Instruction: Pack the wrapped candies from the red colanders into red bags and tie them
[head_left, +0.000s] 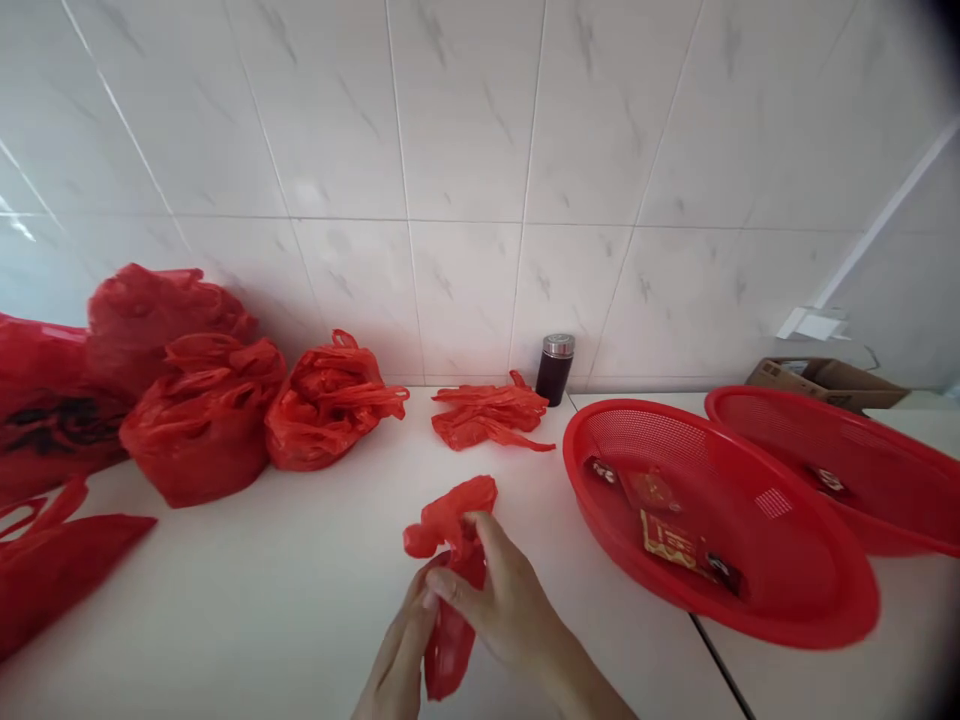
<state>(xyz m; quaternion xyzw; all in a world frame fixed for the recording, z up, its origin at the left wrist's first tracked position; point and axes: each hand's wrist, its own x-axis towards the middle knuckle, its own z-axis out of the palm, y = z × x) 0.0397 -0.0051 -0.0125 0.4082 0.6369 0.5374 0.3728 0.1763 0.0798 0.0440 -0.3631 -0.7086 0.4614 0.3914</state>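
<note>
A small red plastic bag (pixel 452 650) is held between my two hands above the white table, near the bottom centre. My left hand (pixel 405 640) grips its left side, thumb and fingers pressed together around it. From the right, my right hand (pixel 506 595) closes on the gathered upper part, its thumb beside the left fingertips. The bag's crumpled top sticks up beyond the fingers, and its lower part hangs down between the hands. What the bag contains, if anything, cannot be made out.
Several filled red bags (pixel 206 420) line the left side. Behind my hands lie flattened red bags (pixel 487 412) beside a dark flask (pixel 555 370). At right are a red basket (pixel 795 620) holding small packets (pixel 671 540), a second basket (pixel 892 425) and a cardboard box (pixel 825 378).
</note>
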